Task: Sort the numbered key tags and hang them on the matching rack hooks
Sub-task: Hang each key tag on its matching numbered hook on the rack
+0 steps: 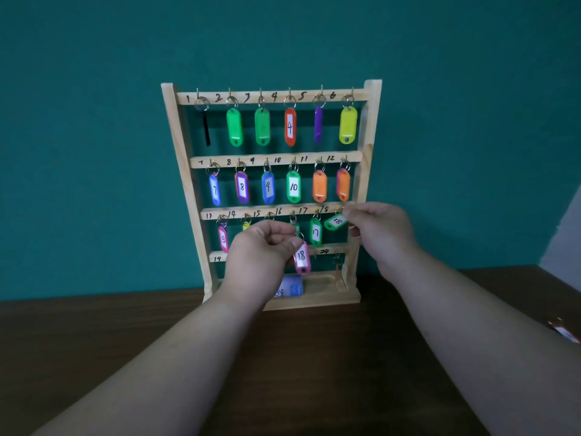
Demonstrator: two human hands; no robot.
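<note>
Your left hand [264, 247] pinches the ring of a pink plastic key tag [302, 259] marked 18, which hangs upright just below your fingertips. Your right hand [380, 229], the nearer one to the hook under 18, pinches a green plastic key tag [335, 221]. It also reads 18 and slants left from your fingers. Beyond them, the wooden hook rack [371, 121] has rails inked 1 to 19, then 24.

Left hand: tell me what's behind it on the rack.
Behind the left hand only slivers of a yellow tag and a green tag show. Their numbers and most of the bottom rail are covered.
</note>
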